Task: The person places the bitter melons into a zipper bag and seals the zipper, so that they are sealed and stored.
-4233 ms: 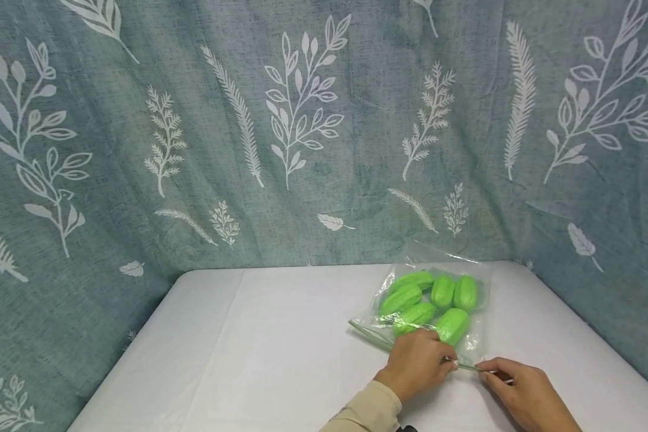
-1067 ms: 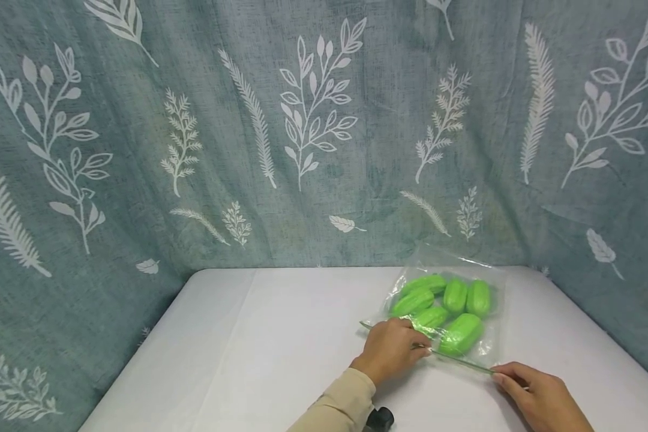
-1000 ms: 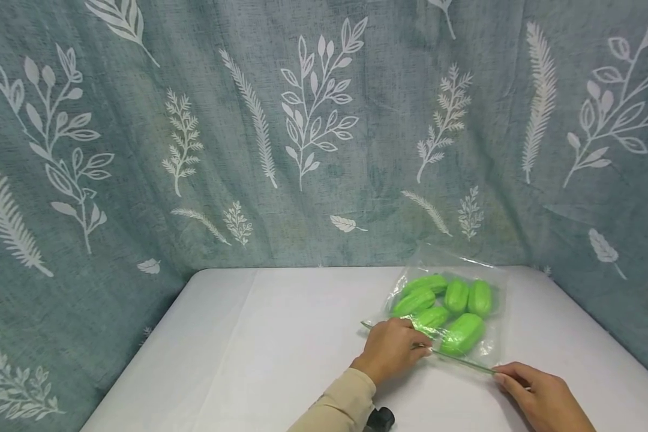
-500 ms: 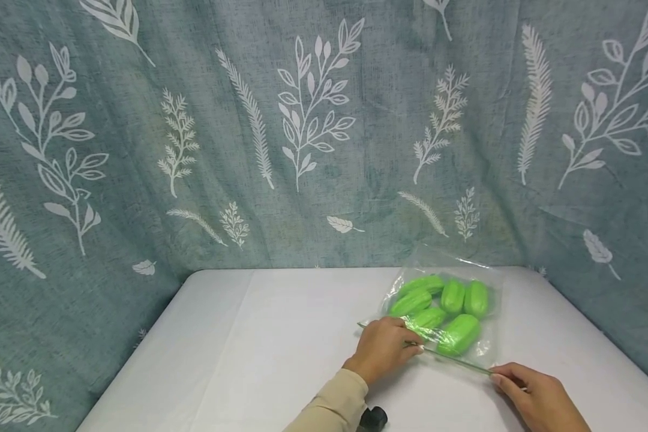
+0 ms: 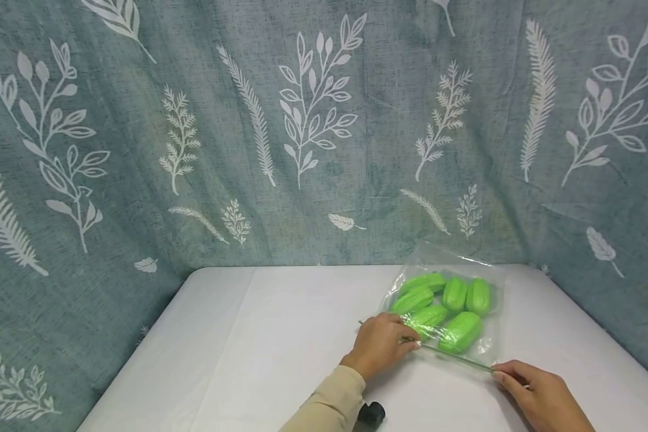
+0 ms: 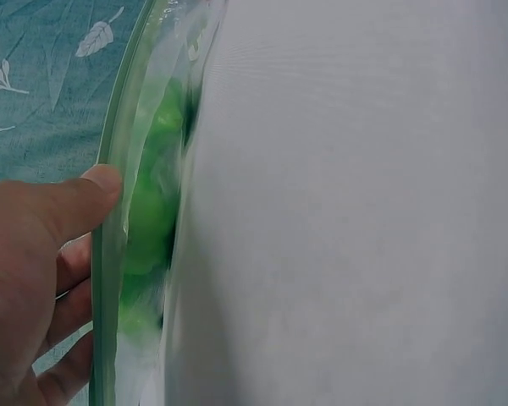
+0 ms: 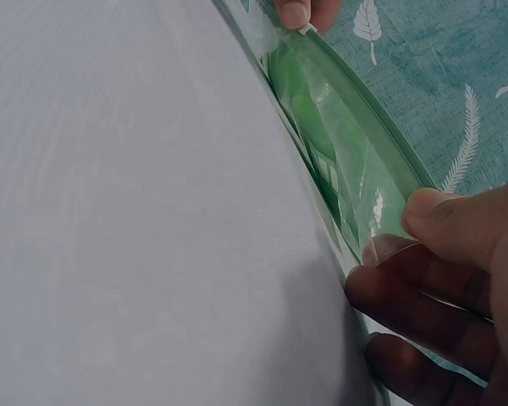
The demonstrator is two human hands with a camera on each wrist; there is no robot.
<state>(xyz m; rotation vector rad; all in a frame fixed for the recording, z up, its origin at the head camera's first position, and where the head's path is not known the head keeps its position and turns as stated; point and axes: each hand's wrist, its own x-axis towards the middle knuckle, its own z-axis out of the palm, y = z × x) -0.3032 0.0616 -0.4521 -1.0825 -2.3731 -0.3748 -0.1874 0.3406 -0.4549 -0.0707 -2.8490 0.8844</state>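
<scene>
A clear zip bag (image 5: pixel 491 333) lies at the right of the table, its green zip strip (image 5: pixel 456 358) facing the person. Several bright green, oblong, cucumber-like pieces (image 5: pixel 461 332) show through the plastic. My left hand (image 5: pixel 380 343) pinches the strip partway along, thumb on the near side. A small white slider (image 7: pixel 307 29) sits at its fingertips in the right wrist view. At the right end of the strip, my right hand (image 5: pixel 540 393) pinches the bag's corner between thumb and forefinger. In the left wrist view the strip (image 6: pixel 110 279) stands raised off the table.
The white table (image 5: pixel 259 354) runs on to the left of the bag. A teal curtain (image 5: pixel 237 120) with white leaf prints hangs behind and at both sides. A black object (image 5: pixel 375 414) shows beside the left sleeve (image 5: pixel 332 396).
My left hand has slid leftward along the zip strip, away from my right hand, leaving a longer stretch of strip between them. My right hand keeps its pinch on the corner.
</scene>
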